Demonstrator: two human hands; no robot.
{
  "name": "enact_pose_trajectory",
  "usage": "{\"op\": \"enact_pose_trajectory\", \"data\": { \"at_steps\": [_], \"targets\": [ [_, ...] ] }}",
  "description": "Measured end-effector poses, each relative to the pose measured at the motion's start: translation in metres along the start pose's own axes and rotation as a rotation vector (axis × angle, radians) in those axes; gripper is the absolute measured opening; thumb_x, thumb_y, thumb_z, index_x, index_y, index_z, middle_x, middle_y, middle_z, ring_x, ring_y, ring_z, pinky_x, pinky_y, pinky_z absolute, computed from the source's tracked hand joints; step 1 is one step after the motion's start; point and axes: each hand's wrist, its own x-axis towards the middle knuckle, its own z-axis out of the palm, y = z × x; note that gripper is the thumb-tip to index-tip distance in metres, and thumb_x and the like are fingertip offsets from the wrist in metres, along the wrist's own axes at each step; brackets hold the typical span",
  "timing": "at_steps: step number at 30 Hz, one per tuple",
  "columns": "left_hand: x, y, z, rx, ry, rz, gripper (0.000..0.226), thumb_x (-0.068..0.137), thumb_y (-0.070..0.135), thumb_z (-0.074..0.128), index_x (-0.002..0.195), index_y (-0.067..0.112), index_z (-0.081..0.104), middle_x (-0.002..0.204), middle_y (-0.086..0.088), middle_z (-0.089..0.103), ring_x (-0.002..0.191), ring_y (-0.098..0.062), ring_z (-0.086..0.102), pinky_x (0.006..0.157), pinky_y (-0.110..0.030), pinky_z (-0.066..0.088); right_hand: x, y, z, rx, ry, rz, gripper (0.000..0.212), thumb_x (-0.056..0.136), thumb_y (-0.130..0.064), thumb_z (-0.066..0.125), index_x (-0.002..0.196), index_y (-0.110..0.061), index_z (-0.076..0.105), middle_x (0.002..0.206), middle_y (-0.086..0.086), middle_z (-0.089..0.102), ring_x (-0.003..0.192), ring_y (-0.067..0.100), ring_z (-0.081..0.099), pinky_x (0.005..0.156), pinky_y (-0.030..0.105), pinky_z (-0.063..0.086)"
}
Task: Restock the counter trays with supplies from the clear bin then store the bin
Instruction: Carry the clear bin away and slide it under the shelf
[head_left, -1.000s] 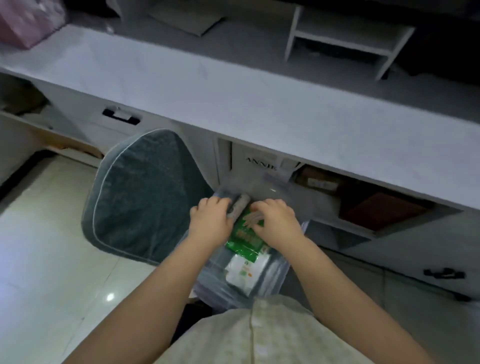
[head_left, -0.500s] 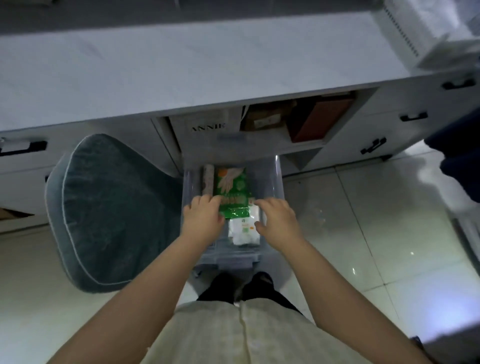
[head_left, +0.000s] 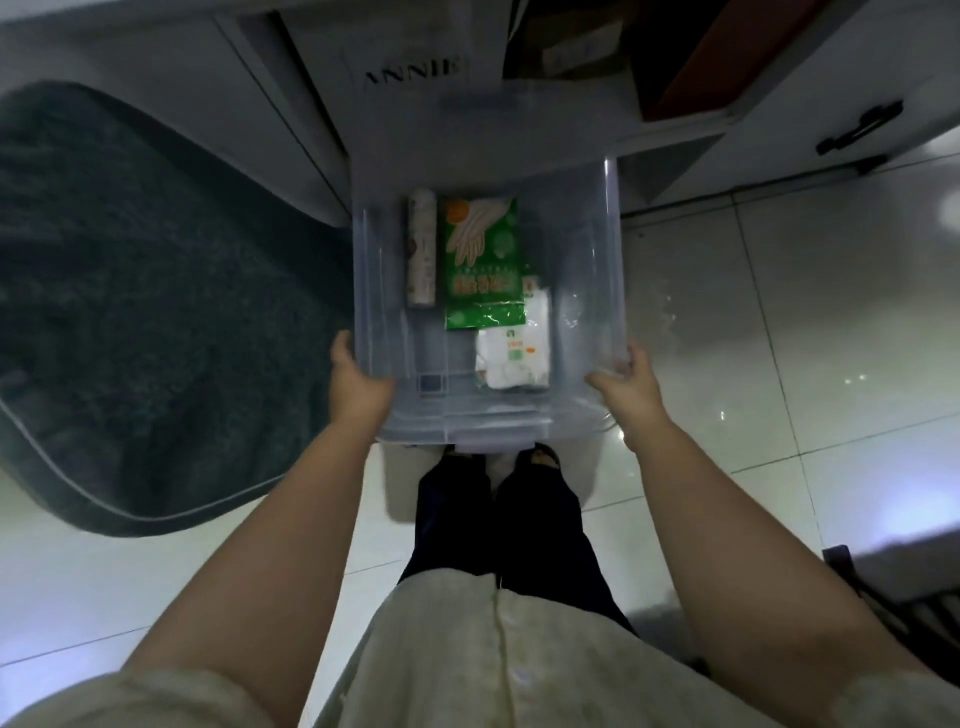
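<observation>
The clear bin (head_left: 582, 415) is held above the floor in front of the counter's open shelf, its far end under the shelf edge. My left hand (head_left: 356, 382) grips its near left corner and my right hand (head_left: 626, 384) grips its near right corner. Inside lie a green glove packet (head_left: 483, 270), a white roll (head_left: 421, 249) to its left and a white packet (head_left: 514, 358) nearer me.
A dark green cushioned chair (head_left: 156, 312) stands close on the left. The open shelf holds a white box marked ANNIE (head_left: 415, 73) and a brown box (head_left: 685, 57). A drawer with a black handle (head_left: 857, 127) is at the right. Tiled floor (head_left: 779, 338) lies below.
My hands moved from the bin's contents out to its near corners. The view dropped from the counter top to the bin, shelf and floor.
</observation>
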Motion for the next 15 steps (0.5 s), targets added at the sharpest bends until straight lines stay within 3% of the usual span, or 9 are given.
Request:
{"op": "enact_pose_trajectory", "data": {
  "at_steps": [3, 5, 9, 12, 15],
  "targets": [
    [0.011, -0.006, -0.009, -0.179, -0.169, -0.148, 0.07, 0.077, -0.017, 0.052, 0.132, 0.027, 0.05, 0.124, -0.003, 0.058, 0.114, -0.027, 0.057, 0.072, -0.029, 0.052, -0.003, 0.014, -0.004, 0.177, -0.102, 0.061, 0.085, 0.071, 0.009, 0.064, 0.135, -0.04, 0.04, 0.126, -0.006, 0.059, 0.105, 0.019, 0.062, 0.065, 0.027, 0.05],
    [0.005, -0.002, -0.014, -0.233, -0.252, -0.161, 0.081, 0.074, -0.023, 0.047, 0.132, 0.033, 0.05, 0.126, -0.003, 0.056, 0.111, -0.024, 0.058, 0.072, -0.034, 0.056, -0.011, 0.014, -0.012, 0.243, -0.112, 0.061, 0.089, 0.068, 0.015, 0.055, 0.133, -0.043, 0.043, 0.124, -0.009, 0.06, 0.107, 0.022, 0.062, 0.057, 0.024, 0.05],
    [-0.03, 0.029, -0.013, -0.29, -0.406, -0.12, 0.093, 0.07, -0.028, 0.043, 0.134, 0.041, 0.046, 0.119, 0.004, 0.057, 0.102, -0.018, 0.061, 0.071, -0.039, 0.057, -0.037, -0.008, -0.05, 0.417, -0.016, 0.049, 0.074, 0.077, 0.014, 0.047, 0.128, -0.04, 0.053, 0.118, -0.007, 0.065, 0.096, 0.021, 0.065, 0.06, 0.031, 0.05],
    [-0.067, 0.061, 0.001, -0.26, -0.476, -0.125, 0.091, 0.073, -0.029, 0.037, 0.137, 0.036, 0.044, 0.107, 0.008, 0.052, 0.096, -0.02, 0.057, 0.074, -0.038, 0.048, -0.072, -0.015, -0.094, 0.571, 0.02, 0.026, 0.07, 0.076, 0.014, 0.039, 0.115, -0.038, 0.065, 0.102, -0.004, 0.069, 0.082, 0.023, 0.057, 0.048, 0.026, 0.042],
    [-0.102, 0.091, 0.03, -0.181, -0.609, -0.107, 0.085, 0.077, -0.027, 0.033, 0.136, 0.032, 0.045, 0.102, 0.003, 0.052, 0.094, -0.024, 0.055, 0.074, -0.038, 0.043, -0.114, 0.003, -0.144, 0.749, 0.136, 0.01, 0.059, 0.082, 0.012, 0.043, 0.103, -0.038, 0.069, 0.105, -0.003, 0.069, 0.089, 0.024, 0.053, 0.047, 0.024, 0.039]
  ]
}}
